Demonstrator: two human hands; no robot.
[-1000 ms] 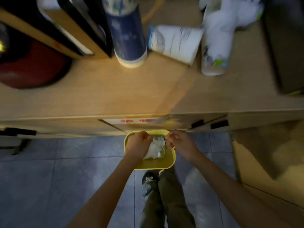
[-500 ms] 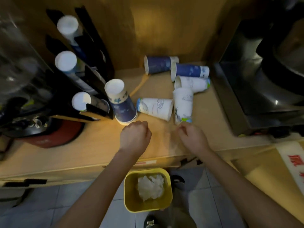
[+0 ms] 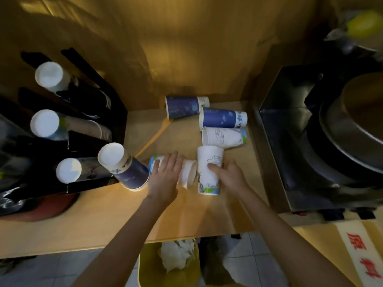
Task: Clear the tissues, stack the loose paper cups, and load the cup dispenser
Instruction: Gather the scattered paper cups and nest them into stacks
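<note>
My left hand (image 3: 165, 175) lies over a white paper cup (image 3: 187, 174) on its side on the wooden counter, fingers wrapped around it. My right hand (image 3: 228, 176) grips a second white cup (image 3: 209, 166) that lies with its mouth toward the wall. Behind them lie a third white cup (image 3: 223, 137) and two blue cups (image 3: 222, 118) (image 3: 185, 107). An upturned blue cup (image 3: 126, 168) stands beside the black cup dispenser (image 3: 83, 121), whose slots hold stacks of cups. White tissues (image 3: 176, 255) sit in the yellow bin (image 3: 149, 274) on the floor.
A steel appliance (image 3: 310, 141) with a large round pan fills the right side. A dark red round object (image 3: 41, 206) sits under the dispenser at the left. The wooden wall stands close behind the cups. The counter edge (image 3: 103, 245) runs in front of me.
My hands left the tissues in the bin, rose to the counter as fists, then reached forward. Each now grips a white cup. My view tilted up from the floor to the counter.
</note>
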